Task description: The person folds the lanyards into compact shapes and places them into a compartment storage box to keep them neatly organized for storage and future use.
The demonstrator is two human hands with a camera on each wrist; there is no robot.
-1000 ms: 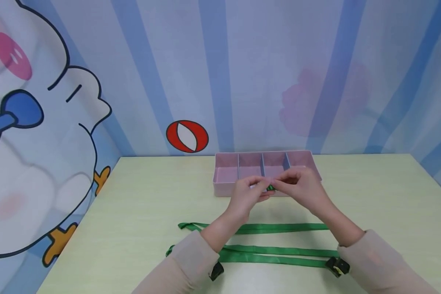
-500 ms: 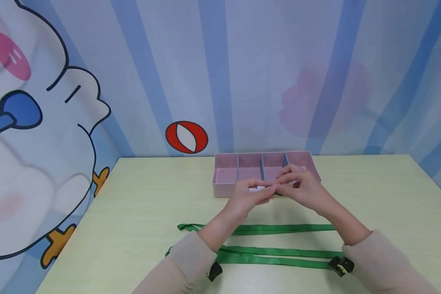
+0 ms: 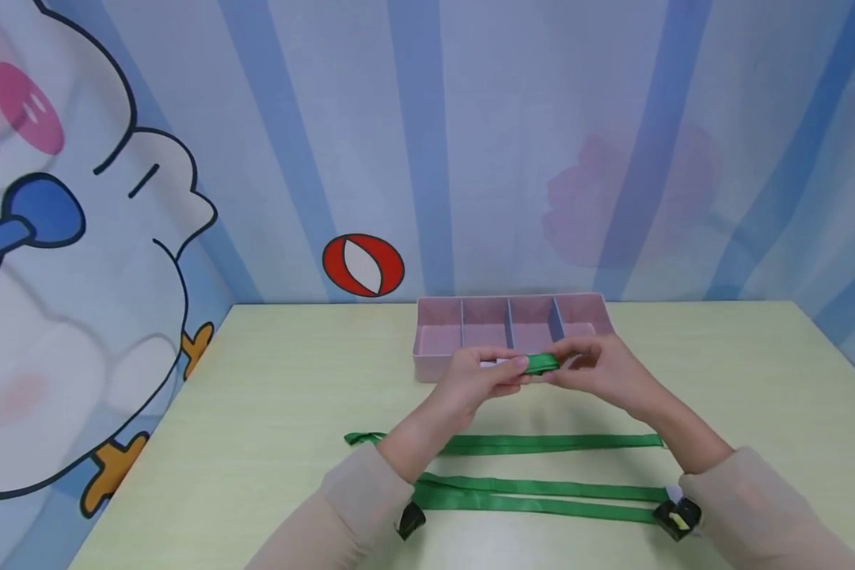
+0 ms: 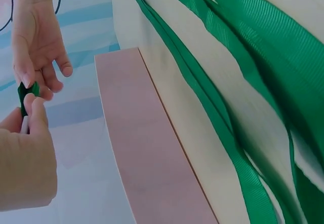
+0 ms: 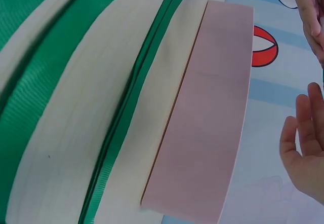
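Note:
Above the front of the pink divided box (image 3: 438, 368), my left hand (image 3: 470, 376) pinches a short folded piece of green ribbon (image 3: 540, 363) between thumb and fingers. Part of a small white piece (image 4: 25, 124) shows in the same grip in the left wrist view; its kind is unclear. My right hand (image 3: 598, 372) holds the ribbon's right end with thumb and index finger, its other fingers spread loosely in the left wrist view. Only some fingers of the right hand (image 5: 309, 148) appear in the right wrist view, with the ribbon almost wholly cut off.
Long green ribbons (image 3: 541, 445) lie across the pale table (image 3: 278, 380), below the forearms. Small black objects (image 3: 677, 518) sit near both sleeves. Behind the box hangs a blue striped backdrop (image 3: 499, 158) with cartoon prints.
More of the folded green ribbon now shows between the hands. The right hand has shifted slightly right and its fingers have opened wider, while the left hand has kept its grip nearly in place.

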